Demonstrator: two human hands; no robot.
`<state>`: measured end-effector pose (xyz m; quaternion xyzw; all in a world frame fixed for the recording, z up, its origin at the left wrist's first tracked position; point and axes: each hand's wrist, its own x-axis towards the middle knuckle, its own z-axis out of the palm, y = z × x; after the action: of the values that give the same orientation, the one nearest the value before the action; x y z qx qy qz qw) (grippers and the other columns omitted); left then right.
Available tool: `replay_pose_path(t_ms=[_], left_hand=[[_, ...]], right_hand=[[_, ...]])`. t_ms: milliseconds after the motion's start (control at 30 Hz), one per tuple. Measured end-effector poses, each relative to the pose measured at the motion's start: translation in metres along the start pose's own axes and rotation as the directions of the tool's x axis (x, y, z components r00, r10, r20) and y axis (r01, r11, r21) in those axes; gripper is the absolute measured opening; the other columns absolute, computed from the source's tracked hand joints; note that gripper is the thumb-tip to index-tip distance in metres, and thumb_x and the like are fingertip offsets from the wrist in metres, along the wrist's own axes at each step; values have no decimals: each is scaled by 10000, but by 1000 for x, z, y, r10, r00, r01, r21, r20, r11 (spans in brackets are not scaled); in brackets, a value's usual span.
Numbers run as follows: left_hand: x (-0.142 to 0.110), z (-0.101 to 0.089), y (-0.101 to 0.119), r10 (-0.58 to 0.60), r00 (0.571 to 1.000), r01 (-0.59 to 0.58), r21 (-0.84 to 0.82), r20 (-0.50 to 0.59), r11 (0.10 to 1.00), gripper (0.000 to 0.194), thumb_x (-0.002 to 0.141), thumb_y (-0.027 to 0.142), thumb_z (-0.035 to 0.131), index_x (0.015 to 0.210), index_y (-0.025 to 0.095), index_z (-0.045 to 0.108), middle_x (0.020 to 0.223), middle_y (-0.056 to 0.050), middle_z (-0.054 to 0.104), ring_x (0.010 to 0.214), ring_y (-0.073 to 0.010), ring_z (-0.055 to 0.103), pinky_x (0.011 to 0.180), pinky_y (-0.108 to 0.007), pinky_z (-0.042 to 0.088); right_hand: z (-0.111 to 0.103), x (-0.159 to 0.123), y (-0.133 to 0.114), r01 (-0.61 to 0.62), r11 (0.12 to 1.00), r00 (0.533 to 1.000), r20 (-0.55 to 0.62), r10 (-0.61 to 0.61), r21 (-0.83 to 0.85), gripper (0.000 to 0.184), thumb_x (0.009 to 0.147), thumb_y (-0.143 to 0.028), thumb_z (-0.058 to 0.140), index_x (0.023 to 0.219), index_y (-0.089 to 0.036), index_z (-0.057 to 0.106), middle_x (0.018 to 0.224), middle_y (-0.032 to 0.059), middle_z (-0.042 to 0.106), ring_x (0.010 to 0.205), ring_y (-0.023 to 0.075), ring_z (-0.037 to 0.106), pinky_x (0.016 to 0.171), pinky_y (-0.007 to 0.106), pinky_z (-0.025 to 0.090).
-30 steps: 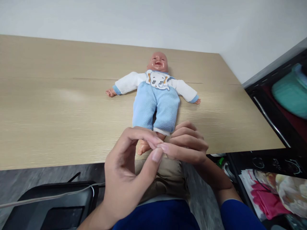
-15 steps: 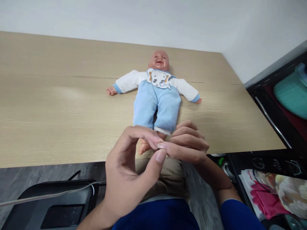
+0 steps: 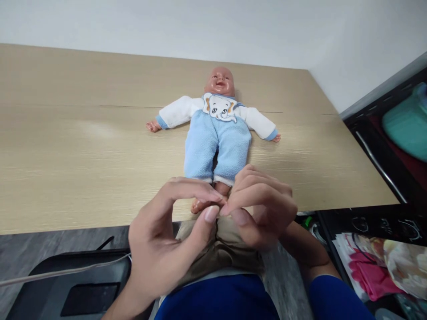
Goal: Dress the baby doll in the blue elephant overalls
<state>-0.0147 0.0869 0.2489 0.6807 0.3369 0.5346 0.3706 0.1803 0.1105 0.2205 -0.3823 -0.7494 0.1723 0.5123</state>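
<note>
A baby doll [image 3: 216,138] in a white top and light blue fleece trousers lies on its back on the wooden table [image 3: 83,146], arms spread and feet toward me. My left hand [image 3: 160,240] curves its forefinger over and its thumb under one bare doll foot [image 3: 200,206] at the table's near edge. My right hand [image 3: 263,204] is curled, its fingertips pinched against those of the left hand just below the trouser cuffs. The doll's other foot is hidden behind my fingers, and I cannot make out what the fingertips grip.
A black case [image 3: 66,284] with a pale cable [image 3: 50,273] across it lies on the floor at lower left. A dark shelf unit [image 3: 383,146] stands to the right, holding a teal item [image 3: 407,129] and pink cloth [image 3: 367,271]. A white wall backs the table.
Both hands have dropped slightly toward me. The right hand has curled tighter and closed in on the left fingertips. The doll has not moved.
</note>
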Motion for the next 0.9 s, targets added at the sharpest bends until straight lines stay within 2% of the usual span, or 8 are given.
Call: replay_pose_path(t_ms=[133, 333, 467, 600, 900], left_hand=[[-1, -3, 3, 112, 993, -106, 158, -29, 982, 303, 1056, 25, 766, 1192, 287, 833, 1065, 15, 876, 983, -216, 846, 988, -481, 710], [4, -15, 5, 343, 939, -327, 404, 34, 854, 313, 904, 11, 911, 1128, 226, 869, 1041, 58, 910, 871, -158, 816, 1037, -404, 660], [3, -23, 7, 378, 922, -364, 539, 90, 759, 290, 948, 60, 907, 1172, 239, 864, 1056, 56, 917, 893, -166, 774, 1033, -380, 634], [2, -28, 11, 364, 919, -376, 602, 149, 704, 220, 1000, 107, 897, 1167, 247, 864, 1037, 45, 913, 906, -180, 751, 1037, -374, 608], [7, -25, 11, 349, 924, -369, 605, 156, 706, 214, 1035, 84, 887, 1166, 244, 832, 1028, 60, 885, 893, -171, 760, 1018, -378, 604]], right_hand=[[-10, 7, -18, -25, 998, 1000, 10, 24, 62, 141, 972, -295, 920, 1016, -269, 789, 837, 14, 713, 778, 202, 707, 667, 344, 604], [-21, 5, -32, 80, 981, 996, -48, -73, 178, 174, 905, -59, 725, 960, -225, 716, 796, -37, 754, 635, 108, 645, 633, 269, 558], [-21, 6, -35, 44, 991, 999, -36, -40, 127, 154, 930, -59, 687, 935, -212, 693, 778, -42, 719, 658, 96, 624, 659, 252, 537], [-20, 6, -35, 35, 996, 999, -19, -34, 84, 149, 958, -69, 689, 925, -215, 684, 778, -40, 710, 670, 100, 610, 673, 253, 531], [-18, 5, -31, 20, 997, 1000, -1, -20, 73, 139, 1007, -94, 689, 944, -217, 696, 796, -32, 726, 691, 111, 633, 693, 267, 536]])
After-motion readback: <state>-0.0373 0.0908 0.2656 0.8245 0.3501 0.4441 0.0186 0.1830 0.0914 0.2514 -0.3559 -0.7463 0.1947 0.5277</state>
